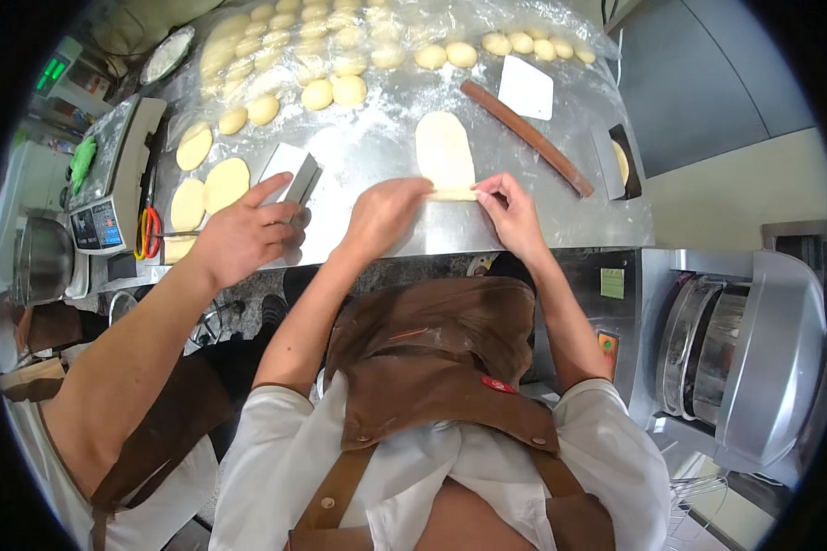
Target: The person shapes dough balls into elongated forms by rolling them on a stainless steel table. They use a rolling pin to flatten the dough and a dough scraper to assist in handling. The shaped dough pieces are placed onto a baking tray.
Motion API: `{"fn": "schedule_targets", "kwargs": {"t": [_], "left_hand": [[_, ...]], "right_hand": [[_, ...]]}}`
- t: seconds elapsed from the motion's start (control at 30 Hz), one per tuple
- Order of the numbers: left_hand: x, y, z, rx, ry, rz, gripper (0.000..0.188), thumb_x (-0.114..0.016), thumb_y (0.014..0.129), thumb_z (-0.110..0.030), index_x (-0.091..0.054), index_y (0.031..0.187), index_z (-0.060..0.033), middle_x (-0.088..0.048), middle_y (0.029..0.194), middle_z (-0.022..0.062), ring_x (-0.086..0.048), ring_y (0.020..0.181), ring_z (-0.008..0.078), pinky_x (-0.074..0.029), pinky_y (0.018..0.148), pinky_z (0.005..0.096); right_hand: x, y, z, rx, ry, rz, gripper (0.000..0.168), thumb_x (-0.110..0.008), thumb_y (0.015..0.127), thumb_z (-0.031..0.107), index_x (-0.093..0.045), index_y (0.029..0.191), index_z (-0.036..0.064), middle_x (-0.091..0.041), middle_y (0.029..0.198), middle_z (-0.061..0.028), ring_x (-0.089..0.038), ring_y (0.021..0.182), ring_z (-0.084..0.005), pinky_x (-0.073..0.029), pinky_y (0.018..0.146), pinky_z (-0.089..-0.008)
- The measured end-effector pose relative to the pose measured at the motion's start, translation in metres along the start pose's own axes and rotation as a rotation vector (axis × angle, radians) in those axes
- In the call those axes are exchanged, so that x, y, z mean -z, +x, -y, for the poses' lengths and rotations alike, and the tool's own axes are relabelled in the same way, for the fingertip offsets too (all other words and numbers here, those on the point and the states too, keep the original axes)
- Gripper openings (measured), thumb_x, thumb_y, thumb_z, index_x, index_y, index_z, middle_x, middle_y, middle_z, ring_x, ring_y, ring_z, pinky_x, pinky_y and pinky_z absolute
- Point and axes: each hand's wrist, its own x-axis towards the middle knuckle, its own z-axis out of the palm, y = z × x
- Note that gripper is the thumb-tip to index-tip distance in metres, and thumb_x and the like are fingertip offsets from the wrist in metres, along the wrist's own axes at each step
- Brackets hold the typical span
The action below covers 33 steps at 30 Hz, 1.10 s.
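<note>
A flattened oval of dough (444,148) lies lengthwise before me on the floured metal worktop (386,155). Its near end is folded into a narrow strip running crosswise. My left hand (391,210) grips the left end of that strip, fingertips partly hidden behind the hand. At the right end, my right hand (512,212) pinches the strip between thumb and fingers. To the right of the dough, a brown wooden rolling pin (527,138) lies at a slant. Just beyond it is a white plastic dough scraper (526,88).
A co-worker's hand (244,237) touches a metal tin (286,169) at left, near flattened dough pieces (226,186). Dough balls (334,93) extend under plastic film (413,24). Scissors (150,231) and a digital scale (107,179) are at left; another tin (617,165) holds dough at right.
</note>
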Motion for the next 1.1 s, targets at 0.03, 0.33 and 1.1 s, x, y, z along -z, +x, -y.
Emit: {"fn": "schedule_targets", "kwargs": {"t": [0.03, 0.33, 1.1], "left_hand": [[-0.006, -0.009, 0.001, -0.16, 0.049, -0.099, 0.023, -0.072, 0.089, -0.002, -0.07, 0.112, -0.0036, -0.076, 0.102, 0.016, -0.073, 0.096, 0.0331, -0.06, 0.082, 0.0416], [-0.014, -0.028, -0.006, -0.217, 0.099, -0.082, 0.03, -0.067, 0.082, 0.005, -0.071, 0.112, 0.0029, -0.069, 0.122, 0.0187, -0.066, 0.116, 0.0361, -0.055, 0.096, 0.0445], [-0.04, -0.069, -0.045, -0.181, 0.452, -0.034, 0.052, -0.066, 0.083, -0.003, -0.058, 0.132, 0.012, -0.061, 0.129, 0.0231, -0.058, 0.126, 0.0375, -0.047, 0.108, 0.0455]], "right_hand": [[-0.004, -0.01, -0.005, -0.014, -0.028, -0.021, 0.008, -0.065, 0.098, 0.0, -0.061, 0.105, 0.001, -0.07, 0.104, -0.0068, -0.065, 0.099, -0.0144, -0.052, 0.09, -0.0309], [-0.002, -0.024, -0.003, 0.319, -0.313, -0.007, 0.029, -0.061, 0.09, -0.009, -0.068, 0.116, 0.001, -0.067, 0.117, -0.0148, -0.064, 0.115, -0.0309, -0.051, 0.098, -0.0383], [-0.025, -0.076, -0.002, 0.436, -0.861, -0.042, 0.057, -0.07, 0.085, 0.008, -0.055, 0.14, -0.003, -0.059, 0.138, -0.0184, -0.054, 0.136, -0.0321, -0.04, 0.114, -0.0505]]}}
